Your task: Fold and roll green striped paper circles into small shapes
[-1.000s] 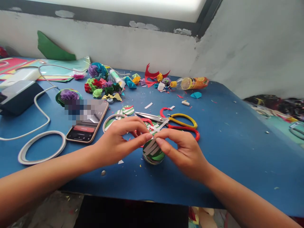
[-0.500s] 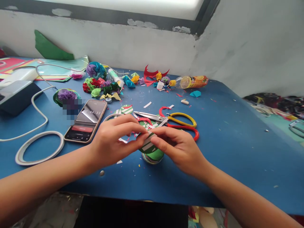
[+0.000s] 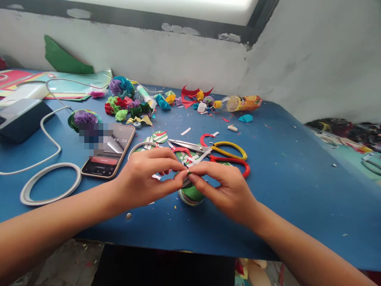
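Observation:
Both hands meet over the table, pinching one green paper circle with white tape strips by its upper edge. My left hand grips it between thumb and forefinger from the left. From the right, my right hand pinches the same edge, fingertips almost touching the left ones. Much of the circle is hidden behind the fingers. Just below it sits a small stack of round papers, green on top. Scissors with one yellow and one red handle lie beyond the hands, among more green-and-white circles and red scraps.
A phone and a tape roll lie on the left of the blue table. Ruffled paper flowers, a glue stick and a drink bottle are toward the wall. A dark box stands far left.
The paper circle has tipped or folded at its upper edge, showing less of its striped face. My fingertips have drawn closer together on it.

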Demonstrator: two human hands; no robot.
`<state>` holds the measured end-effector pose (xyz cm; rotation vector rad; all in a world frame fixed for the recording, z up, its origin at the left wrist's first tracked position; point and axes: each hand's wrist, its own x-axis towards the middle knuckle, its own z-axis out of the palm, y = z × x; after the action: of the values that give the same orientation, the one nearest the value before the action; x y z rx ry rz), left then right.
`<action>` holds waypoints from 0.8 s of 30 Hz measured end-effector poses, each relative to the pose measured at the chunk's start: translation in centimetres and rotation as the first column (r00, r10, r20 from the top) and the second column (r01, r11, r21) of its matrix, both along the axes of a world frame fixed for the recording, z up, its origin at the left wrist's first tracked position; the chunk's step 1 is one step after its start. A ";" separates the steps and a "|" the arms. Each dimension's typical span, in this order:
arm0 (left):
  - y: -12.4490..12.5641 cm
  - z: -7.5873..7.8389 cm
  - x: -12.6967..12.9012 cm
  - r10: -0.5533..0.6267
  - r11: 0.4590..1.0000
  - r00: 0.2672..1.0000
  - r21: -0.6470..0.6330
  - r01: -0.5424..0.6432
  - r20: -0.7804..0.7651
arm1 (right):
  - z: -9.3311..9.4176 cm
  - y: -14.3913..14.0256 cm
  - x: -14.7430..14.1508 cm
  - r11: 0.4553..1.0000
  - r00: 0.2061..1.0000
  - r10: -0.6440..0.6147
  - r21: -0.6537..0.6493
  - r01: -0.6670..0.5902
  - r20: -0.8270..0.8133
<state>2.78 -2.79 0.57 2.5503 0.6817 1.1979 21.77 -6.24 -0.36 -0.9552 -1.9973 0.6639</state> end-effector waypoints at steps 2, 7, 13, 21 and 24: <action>0.0 0.1 0.0 -0.006 1.000 1.000 -0.006 0.006 -0.007 | 0.0 0.0 0.0 1.000 1.000 0.014 -0.005 -0.014 0.002; 0.0 0.3 0.2 -0.035 0.993 0.999 -0.115 0.035 0.002 | 0.0 0.0 0.0 0.998 0.999 0.052 -0.018 -0.052 -0.010; -0.1 0.5 0.2 -0.074 0.979 0.995 -0.184 0.084 0.062 | 0.3 -0.1 0.1 0.999 0.999 0.035 -0.001 -0.035 -0.016; 0.0 0.4 0.0 -0.062 0.991 0.998 -0.113 0.065 0.031 | 0.2 -0.1 0.0 0.997 0.998 0.059 0.044 -0.059 -0.010; 0.0 0.4 0.0 -0.060 0.994 0.998 -0.092 0.062 0.024 | 0.1 -0.1 0.1 0.996 0.998 0.065 0.059 -0.065 -0.008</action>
<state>2.83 -2.76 0.98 2.4605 0.6346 1.1455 21.85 -6.33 -0.28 -0.8540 -2.0353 0.6406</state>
